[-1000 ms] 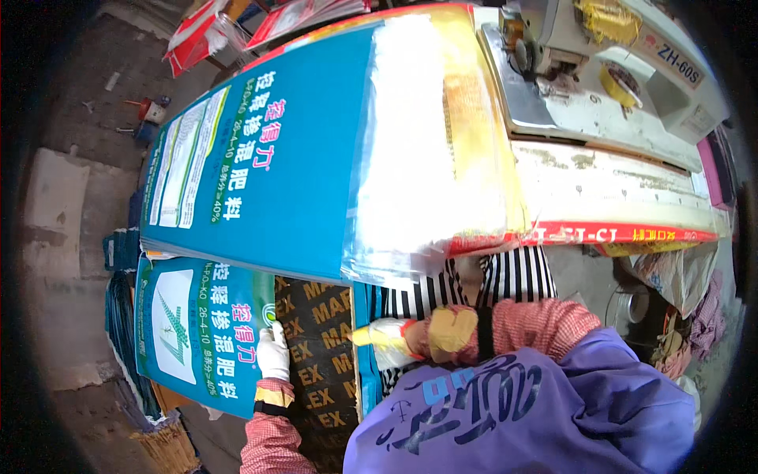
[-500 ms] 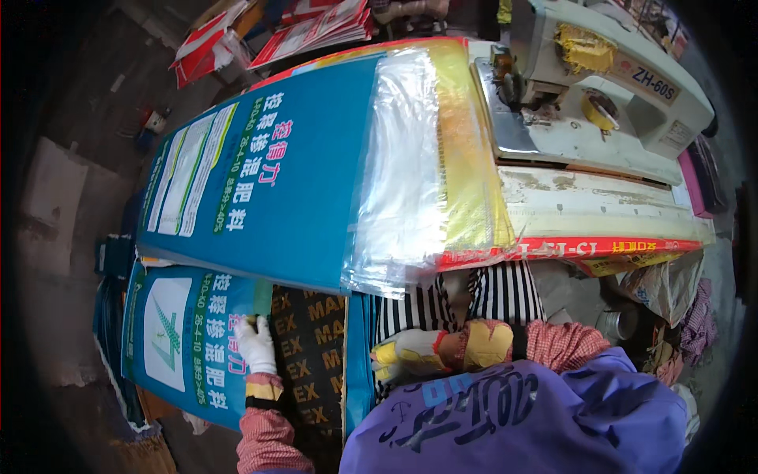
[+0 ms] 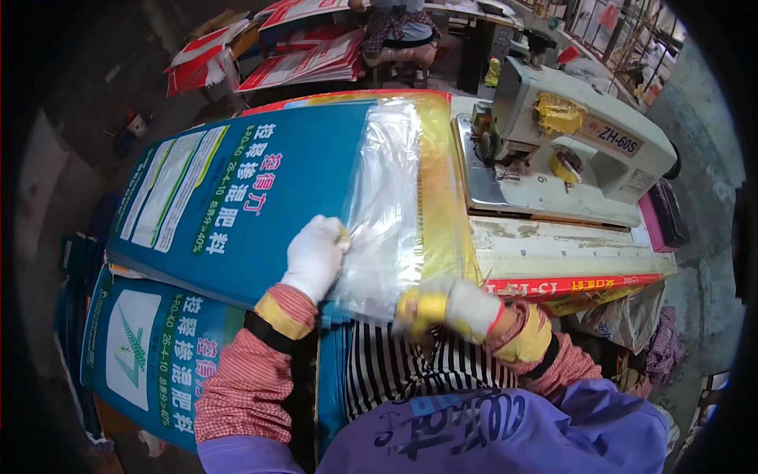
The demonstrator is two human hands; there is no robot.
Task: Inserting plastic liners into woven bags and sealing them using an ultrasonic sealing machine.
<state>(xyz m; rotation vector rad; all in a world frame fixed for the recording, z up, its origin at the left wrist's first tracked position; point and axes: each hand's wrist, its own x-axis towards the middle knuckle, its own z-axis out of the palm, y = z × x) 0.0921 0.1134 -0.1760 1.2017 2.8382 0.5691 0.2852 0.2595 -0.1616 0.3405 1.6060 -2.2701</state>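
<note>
A stack of blue printed woven sacks lies across the table, with clear plastic liners sticking out of their right ends. My left hand, in a white glove with yellowed fingertips, rests on the top sack where the liner begins. Its fingers are curled together, and whatever lies under them is hidden. At the near corner of the liners is my right hand, in a white and yellow glove. Motion smears its fingers, so their grip does not show. Yellow film lies under the liners.
A sewing machine stands on the table at the right. Another pile of blue sacks is lower left, beside my left forearm. Red and white sacks are stacked at the back, near a seated person. A plastic bag hangs below the table's right edge.
My left hand has risen from the lower sack pile onto the upper stack. My right hand has moved from my lap up to the liners' near corner. The view has shifted.
</note>
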